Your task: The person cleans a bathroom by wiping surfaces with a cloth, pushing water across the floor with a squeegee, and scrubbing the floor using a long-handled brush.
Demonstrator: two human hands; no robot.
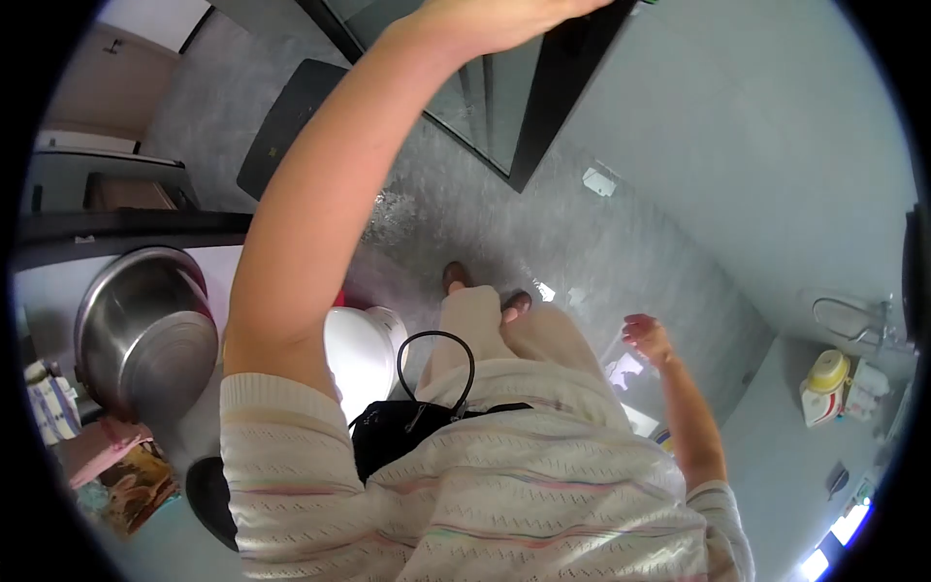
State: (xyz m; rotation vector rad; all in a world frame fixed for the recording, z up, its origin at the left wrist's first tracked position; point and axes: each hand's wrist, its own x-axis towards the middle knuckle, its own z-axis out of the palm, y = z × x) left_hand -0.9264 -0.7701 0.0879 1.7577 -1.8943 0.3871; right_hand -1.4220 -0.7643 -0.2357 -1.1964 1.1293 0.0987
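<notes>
My left arm stretches up across the view, and my left hand (524,17) reaches the dark-framed glass door (567,82) at the top edge. Its fingers are cut off by the frame, so their grip is hidden. Low at my right side hangs my right hand (648,338), with loosely bent fingers and nothing visible in them. A black bag (402,436) with a looped cord rests against my waist.
Grey, wet-looking floor (640,252) lies around my feet. On the left are a large steel basin (145,339), a white rounded basin or bowl (359,354) and a dark mat (291,126). A tap (887,325) and a yellow-topped bottle (826,378) stand by the right wall.
</notes>
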